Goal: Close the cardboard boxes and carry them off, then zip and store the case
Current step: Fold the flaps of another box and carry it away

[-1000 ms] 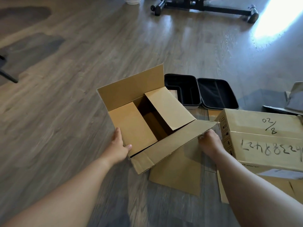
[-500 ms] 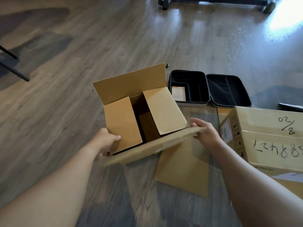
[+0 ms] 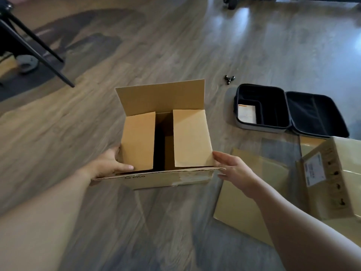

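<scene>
Left hand (image 3: 109, 163) is gripping the cardboard box (image 3: 166, 137) at its near-left corner, thumb lying across an inner flap. Right hand (image 3: 232, 169) is reaching, fingers straight, touching the box's near-right corner. Beyond-right of the box, the rounded black case (image 3: 289, 112) is lying unzipped.

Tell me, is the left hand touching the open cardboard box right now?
Touching. The head view shows the left hand against the near left corner of the open cardboard box, thumb lying on the folded-in left flap.
</scene>
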A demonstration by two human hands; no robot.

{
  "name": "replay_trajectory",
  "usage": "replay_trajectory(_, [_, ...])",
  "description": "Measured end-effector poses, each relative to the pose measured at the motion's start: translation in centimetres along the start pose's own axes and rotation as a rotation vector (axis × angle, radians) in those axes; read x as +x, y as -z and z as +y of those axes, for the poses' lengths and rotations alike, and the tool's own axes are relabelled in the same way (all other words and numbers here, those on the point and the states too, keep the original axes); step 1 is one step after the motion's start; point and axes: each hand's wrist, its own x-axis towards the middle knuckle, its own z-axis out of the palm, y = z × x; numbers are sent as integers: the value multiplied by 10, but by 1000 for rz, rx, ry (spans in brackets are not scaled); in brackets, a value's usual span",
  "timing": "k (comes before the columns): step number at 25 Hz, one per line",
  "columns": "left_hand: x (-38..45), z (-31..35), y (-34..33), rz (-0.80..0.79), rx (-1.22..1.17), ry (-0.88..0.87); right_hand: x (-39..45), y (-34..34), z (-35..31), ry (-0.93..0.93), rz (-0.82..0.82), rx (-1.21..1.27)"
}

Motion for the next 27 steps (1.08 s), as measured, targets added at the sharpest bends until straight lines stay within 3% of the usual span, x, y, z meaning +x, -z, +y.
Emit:
replay_trajectory(3, [-6,-11,9,-62,188,-9,7,-7,3,-23,-121,16])
replay_trajectory(6, [-9,-20,2,-2,265,-32,11,-6,12,67,-179,-171])
replay_trajectory(11, [-7,-18,-23,81,236,-6,21,-26,20,76,84,-618])
replay_trajectory(14, [-5,-2,-43,212,475,2,28,-52,15,88,204,-761])
replay_trajectory(18, [-7,14,-66,258,750,-262,37,-89,8,134,292,-1146])
replay_trajectory(22, [-5,32,-96,265,1056,-596,39,-120,5,340,155,-1331])
replay_trajectory(24, [-6,36,-98,273,1236,-644,38,-132,8,408,80,-1390])
replay_trajectory(27, [-13,41,-88,325,1419,-571,41,-135,0,415,99,-1419])
